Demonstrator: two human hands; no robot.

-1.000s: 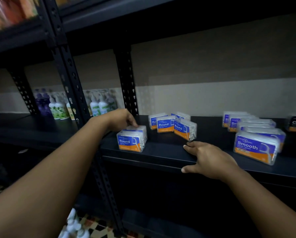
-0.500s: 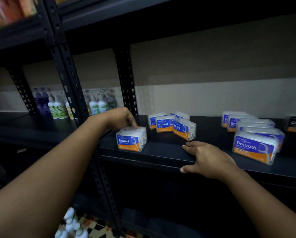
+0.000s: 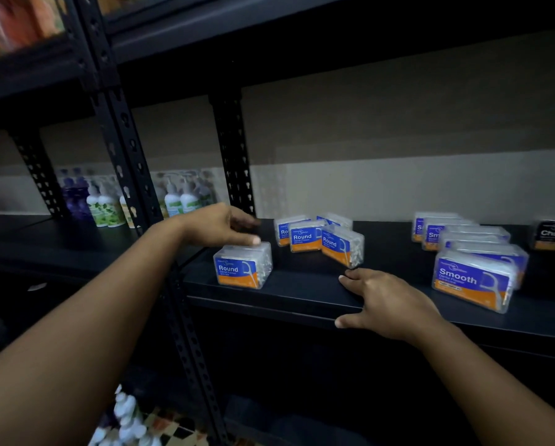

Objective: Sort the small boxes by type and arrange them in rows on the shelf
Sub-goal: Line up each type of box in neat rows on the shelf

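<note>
A clear "Round" box [image 3: 242,268] with a blue and orange label stands near the front left of the black shelf [image 3: 301,294]. My left hand [image 3: 218,224] hovers over its back top edge, fingers spread, a fingertip just touching the top. Several more "Round" boxes [image 3: 305,239] cluster behind, one box [image 3: 342,246] angled. A row of "Smooth" boxes [image 3: 472,280] runs front to back at the right. My right hand [image 3: 385,302] rests flat on the shelf's front edge, holding nothing.
A dark box [image 3: 551,236] stands at the far right back. Lotion bottles [image 3: 176,201] line the neighbouring shelf on the left behind a black perforated upright [image 3: 131,162]. White bottles [image 3: 125,416] sit low on the floor level. Another shelf board hangs overhead.
My left hand has lifted off the front "Round" box and opened its fingers. The box stays where it was set; my right hand has not moved.
</note>
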